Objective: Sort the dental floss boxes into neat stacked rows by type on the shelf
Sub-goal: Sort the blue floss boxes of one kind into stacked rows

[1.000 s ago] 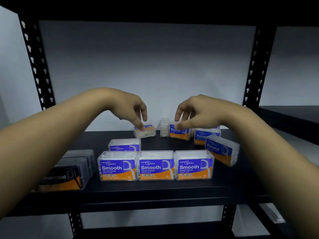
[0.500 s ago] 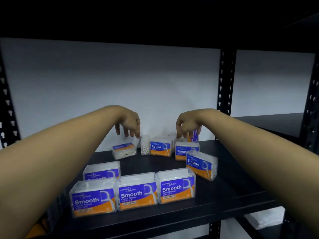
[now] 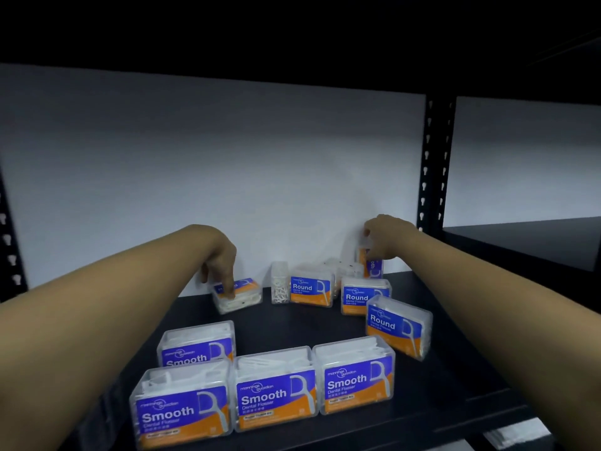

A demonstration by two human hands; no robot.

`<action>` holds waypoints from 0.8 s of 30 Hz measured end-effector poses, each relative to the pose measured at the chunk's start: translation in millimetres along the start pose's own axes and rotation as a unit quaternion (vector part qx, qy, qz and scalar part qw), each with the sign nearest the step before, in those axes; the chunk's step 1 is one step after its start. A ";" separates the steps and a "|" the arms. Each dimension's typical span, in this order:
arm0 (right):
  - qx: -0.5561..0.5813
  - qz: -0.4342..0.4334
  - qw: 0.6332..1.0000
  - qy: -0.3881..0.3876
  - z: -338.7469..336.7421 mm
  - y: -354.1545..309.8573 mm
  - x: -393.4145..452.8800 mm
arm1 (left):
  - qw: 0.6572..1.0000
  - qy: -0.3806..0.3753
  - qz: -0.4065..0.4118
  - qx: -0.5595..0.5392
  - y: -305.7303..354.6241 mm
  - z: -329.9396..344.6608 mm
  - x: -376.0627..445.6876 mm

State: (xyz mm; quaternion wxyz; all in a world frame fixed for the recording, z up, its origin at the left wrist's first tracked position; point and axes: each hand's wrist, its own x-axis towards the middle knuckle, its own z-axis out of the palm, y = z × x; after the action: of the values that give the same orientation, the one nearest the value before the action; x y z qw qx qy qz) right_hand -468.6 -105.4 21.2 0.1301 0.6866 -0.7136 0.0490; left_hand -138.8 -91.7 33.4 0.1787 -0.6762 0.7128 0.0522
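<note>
My left hand (image 3: 221,265) presses fingertips on a flat box (image 3: 239,294) at the shelf (image 3: 455,346) back; my right hand (image 3: 382,237) pinches an upright box (image 3: 374,266). Both likely light, rigid, slick plastic; grip the sides.

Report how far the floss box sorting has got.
Done: three Smooth boxes line the shelf front, a fourth behind. In hand: left hand on a flat-lying box, right hand gripping an upright box at the back. Left: Round boxes remain scattered, nothing stacked.
</note>
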 end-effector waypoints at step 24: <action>0.276 -0.118 0.949 0.092 -33.5 -13.0 -12.4 | 0.996 0.062 0.067 -0.010 -4.8 10.5 19.5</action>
State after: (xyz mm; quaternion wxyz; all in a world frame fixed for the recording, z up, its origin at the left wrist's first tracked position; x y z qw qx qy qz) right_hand -451.4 -85.7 48.8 0.0057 0.7677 -0.5706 0.2914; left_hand -132.5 -107.2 18.0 0.1236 -0.6306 0.7656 0.0297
